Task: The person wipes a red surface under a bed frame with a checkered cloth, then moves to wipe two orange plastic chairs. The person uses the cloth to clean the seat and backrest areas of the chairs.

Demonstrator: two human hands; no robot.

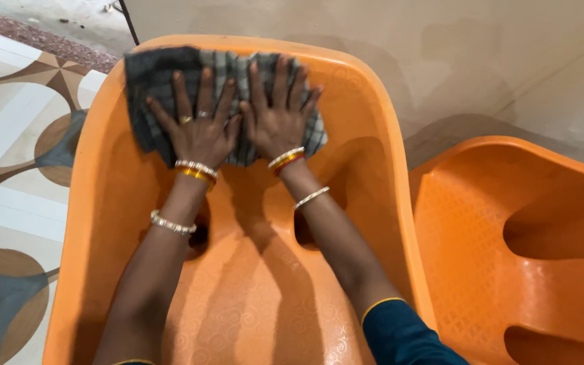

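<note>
Pressing flat against a grey-and-dark checked cotton cloth (163, 84), the left hand (197, 132) and the right hand (280, 118) lie side by side in the upper centre of the frame, thumbs nearly touching. The fingers (205, 88) of both hands are released and spread wide, palms down on the fabric, grasping nothing. The cloth is spread over the upper backrest of a moulded orange plastic chair (103, 203), its dark upper left corner reaching the rim of the chair, its lower right edge showing just beside the right wrist. Rings sit on two fingers of the left hand; white and yellow-red bangles (196, 170) circle both wrists, with a further pale bracelet higher on each forearm. A dark blue sleeve with a yellow hem (400, 331) covers the right upper arm at the lower edge of the frame. A second orange plastic chair (508, 203) of the same shape stands just beside the first, at the right. Patterned floor tiles in brown, grey and cream (15, 135) fill the left side, and a plain beige wall (441, 54) the upper right.
</note>
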